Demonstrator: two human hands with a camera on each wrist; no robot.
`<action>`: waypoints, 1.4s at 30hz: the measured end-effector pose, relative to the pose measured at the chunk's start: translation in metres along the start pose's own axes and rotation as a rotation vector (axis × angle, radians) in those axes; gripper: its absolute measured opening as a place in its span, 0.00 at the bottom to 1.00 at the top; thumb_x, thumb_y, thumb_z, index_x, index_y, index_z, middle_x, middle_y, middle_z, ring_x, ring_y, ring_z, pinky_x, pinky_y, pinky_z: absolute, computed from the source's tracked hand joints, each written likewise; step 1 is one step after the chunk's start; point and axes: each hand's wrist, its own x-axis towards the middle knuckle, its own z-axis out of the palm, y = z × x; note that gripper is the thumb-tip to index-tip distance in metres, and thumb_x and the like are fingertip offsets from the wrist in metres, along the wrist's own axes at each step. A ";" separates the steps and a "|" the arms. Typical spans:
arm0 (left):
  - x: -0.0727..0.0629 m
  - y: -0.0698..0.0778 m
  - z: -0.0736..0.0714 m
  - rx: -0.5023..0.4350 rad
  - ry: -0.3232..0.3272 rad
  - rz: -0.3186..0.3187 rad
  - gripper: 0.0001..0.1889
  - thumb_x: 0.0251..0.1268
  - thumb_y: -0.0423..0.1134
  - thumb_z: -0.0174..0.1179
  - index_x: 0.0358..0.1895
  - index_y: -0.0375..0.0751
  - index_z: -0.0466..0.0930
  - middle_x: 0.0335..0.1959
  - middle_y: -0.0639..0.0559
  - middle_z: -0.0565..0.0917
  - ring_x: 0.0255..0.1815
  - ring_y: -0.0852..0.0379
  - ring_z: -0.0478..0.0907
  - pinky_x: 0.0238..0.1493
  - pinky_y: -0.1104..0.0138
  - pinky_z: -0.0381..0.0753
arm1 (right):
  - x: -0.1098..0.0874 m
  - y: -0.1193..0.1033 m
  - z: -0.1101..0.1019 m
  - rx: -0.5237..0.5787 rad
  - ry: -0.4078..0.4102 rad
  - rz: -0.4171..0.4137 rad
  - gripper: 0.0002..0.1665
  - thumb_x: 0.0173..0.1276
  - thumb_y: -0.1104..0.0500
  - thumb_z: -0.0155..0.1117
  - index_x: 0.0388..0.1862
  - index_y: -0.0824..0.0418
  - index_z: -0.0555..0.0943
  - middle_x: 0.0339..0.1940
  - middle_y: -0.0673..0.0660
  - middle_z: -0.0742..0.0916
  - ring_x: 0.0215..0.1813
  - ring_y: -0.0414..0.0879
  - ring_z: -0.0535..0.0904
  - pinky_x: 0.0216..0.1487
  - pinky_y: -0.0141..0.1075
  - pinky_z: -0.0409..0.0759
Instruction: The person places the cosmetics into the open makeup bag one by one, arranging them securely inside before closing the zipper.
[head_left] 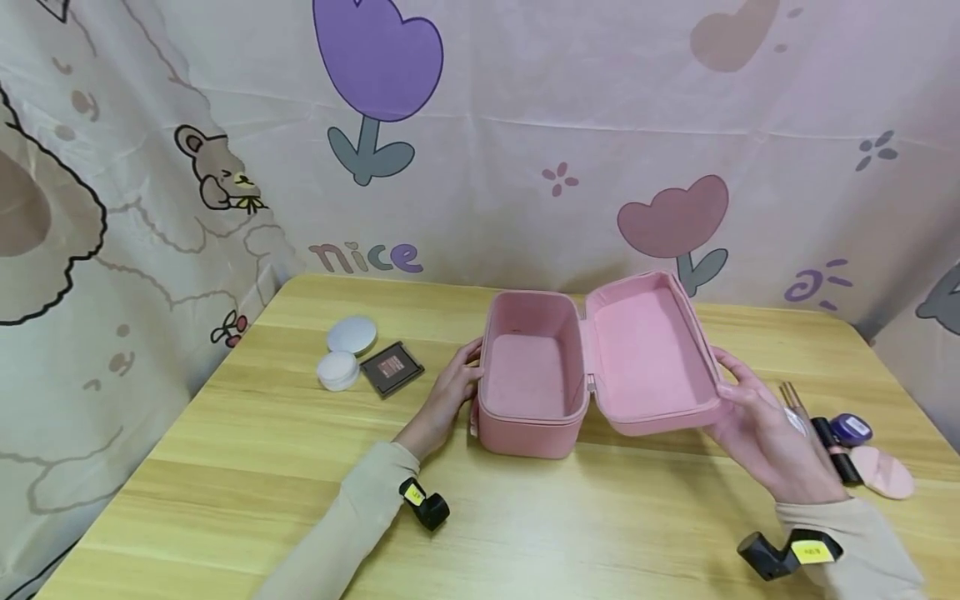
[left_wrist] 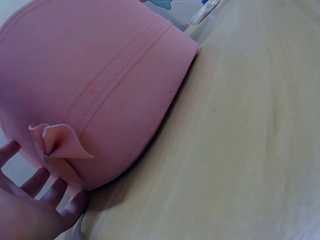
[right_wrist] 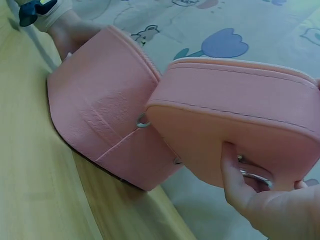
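Observation:
A pink cosmetic case stands on the table with its lid swung out to the right. Inside, the case shows a bare pink floor. My left hand rests against the left side of the case. In the left wrist view its spread fingers touch the wall beside a small pink bow-like tab. My right hand grips the lid at its outer right edge. From the right wrist, one finger presses the lid's outer face near a metal-fitted handle.
To the left lie two round white containers and a dark square palette. Right of my right hand are brushes, a black tube, a purple round jar and a pink puff. A printed cloth hangs behind.

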 end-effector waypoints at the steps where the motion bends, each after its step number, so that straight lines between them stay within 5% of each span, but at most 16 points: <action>1: 0.000 0.000 0.000 -0.002 -0.001 -0.001 0.34 0.64 0.39 0.43 0.74 0.35 0.54 0.72 0.35 0.59 0.67 0.37 0.61 0.62 0.52 0.65 | 0.000 0.002 0.000 0.022 0.001 -0.011 0.28 0.74 0.72 0.33 0.70 0.59 0.59 0.67 0.58 0.70 0.63 0.51 0.73 0.61 0.42 0.71; 13: -0.001 0.001 -0.002 0.040 -0.031 -0.011 0.34 0.65 0.41 0.41 0.75 0.36 0.51 0.73 0.37 0.57 0.69 0.39 0.59 0.65 0.48 0.62 | 0.000 0.007 0.002 -0.028 0.045 -0.052 0.28 0.74 0.70 0.33 0.71 0.58 0.59 0.66 0.58 0.71 0.61 0.50 0.74 0.59 0.41 0.73; 32: -0.002 0.011 -0.012 0.161 -0.058 0.063 0.29 0.73 0.43 0.42 0.71 0.30 0.56 0.68 0.30 0.63 0.69 0.40 0.60 0.66 0.49 0.61 | 0.001 0.005 0.001 -0.112 0.050 -0.066 0.28 0.74 0.71 0.33 0.70 0.58 0.60 0.64 0.58 0.71 0.59 0.48 0.75 0.56 0.40 0.76; 42: 0.000 0.021 -0.064 0.324 0.047 0.206 0.31 0.70 0.44 0.40 0.71 0.29 0.55 0.71 0.32 0.59 0.71 0.37 0.55 0.68 0.43 0.51 | 0.002 0.006 0.003 -0.081 0.022 -0.075 0.27 0.74 0.71 0.33 0.70 0.60 0.60 0.64 0.58 0.72 0.59 0.49 0.75 0.56 0.40 0.76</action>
